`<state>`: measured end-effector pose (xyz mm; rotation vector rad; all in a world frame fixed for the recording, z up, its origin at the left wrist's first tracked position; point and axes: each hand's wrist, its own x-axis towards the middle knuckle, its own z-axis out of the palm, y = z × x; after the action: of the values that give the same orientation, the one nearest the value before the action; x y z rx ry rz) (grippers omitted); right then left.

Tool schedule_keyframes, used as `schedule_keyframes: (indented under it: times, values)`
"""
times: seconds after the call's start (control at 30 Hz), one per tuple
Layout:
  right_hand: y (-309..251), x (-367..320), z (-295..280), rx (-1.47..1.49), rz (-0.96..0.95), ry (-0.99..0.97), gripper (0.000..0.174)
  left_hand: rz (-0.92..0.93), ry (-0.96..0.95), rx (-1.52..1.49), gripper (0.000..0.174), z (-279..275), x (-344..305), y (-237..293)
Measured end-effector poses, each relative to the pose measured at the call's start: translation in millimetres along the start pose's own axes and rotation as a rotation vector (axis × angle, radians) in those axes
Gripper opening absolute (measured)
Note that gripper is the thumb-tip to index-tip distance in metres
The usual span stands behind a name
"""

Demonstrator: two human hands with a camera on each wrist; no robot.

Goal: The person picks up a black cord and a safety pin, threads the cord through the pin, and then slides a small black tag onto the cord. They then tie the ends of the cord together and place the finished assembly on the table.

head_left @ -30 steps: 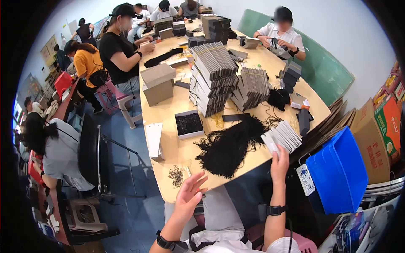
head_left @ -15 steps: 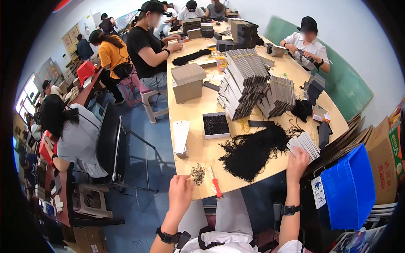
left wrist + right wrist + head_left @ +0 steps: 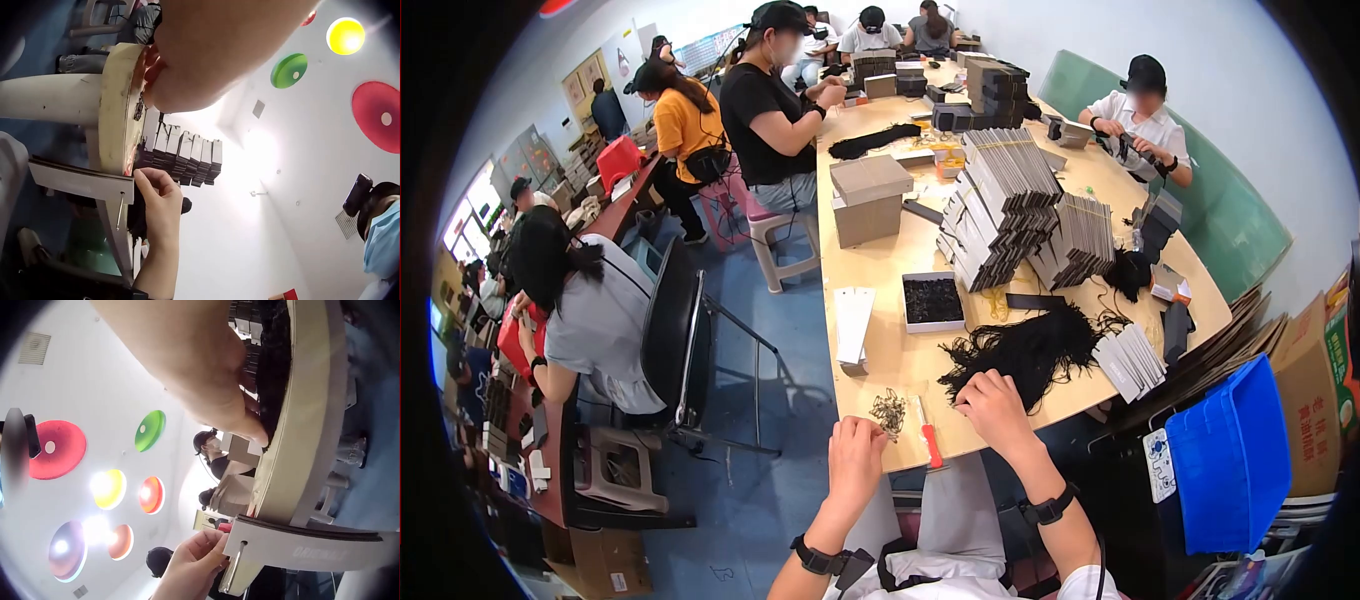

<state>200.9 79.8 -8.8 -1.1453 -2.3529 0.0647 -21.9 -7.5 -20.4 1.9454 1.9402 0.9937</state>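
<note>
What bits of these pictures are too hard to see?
1. Head view: the left hand shows only its back, hiding whether its fingers hold anything.
2. Head view: the little pile on the table is too small to name.
3. Right wrist view: the right hand, blurred close up, hides its fingertips in the black cords.

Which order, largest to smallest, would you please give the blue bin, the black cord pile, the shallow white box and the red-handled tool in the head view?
1. blue bin, clearly largest, though the lens edge may stretch it
2. black cord pile
3. shallow white box
4. red-handled tool, smallest
</note>
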Motion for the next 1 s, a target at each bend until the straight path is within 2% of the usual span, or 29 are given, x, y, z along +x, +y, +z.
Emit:
schedule_keyframes:
  times: [0.23,0.43,0.5,0.67,0.73,0.77,0.87,1.0]
  values:
    - [-10.5,3.7,-7.3,0.057,0.014,0.02,0.009,-0.031,0.014,-0.169,0.01,-1.4,0.7,-4.3]
    - [-14.7,7.7,-1.8,0.083,0.061,0.126,0.007,-0.053,0.025,-0.241,0.01,-2.4,-0.1,-6.7]
    - [-24.3,11.6,-5.2,0.183,0.047,0.231,0.008,-0.079,0.025,-0.27,0.01,-3.5,-0.4,-4.9]
    - [-69.3,7.4,-2.0,0.448,-0.066,0.216,0.009,-0.203,-0.013,-0.392,0.012,-4.4,-2.7,2.9]
    - [-76.3,-0.8,6.9,0.778,0.182,-0.02,0.009,-0.211,0.037,-0.445,0.013,-3.2,-3.3,6.8]
    - [-79.1,-4.4,12.8,0.939,0.273,-0.013,0.013,-0.214,0.038,-0.444,0.013,-4.0,-3.6,9.2]
    - [-79.4,-8.9,10.4,1.053,0.371,-0.099,0.019,-0.199,0.052,-0.492,0.014,-8.3,-5.8,17.3]
    - [-78.9,-11.4,11.3,1.115,0.399,-0.143,0.024,-0.141,0.044,-0.454,0.015,-9.2,-8.4,23.2]
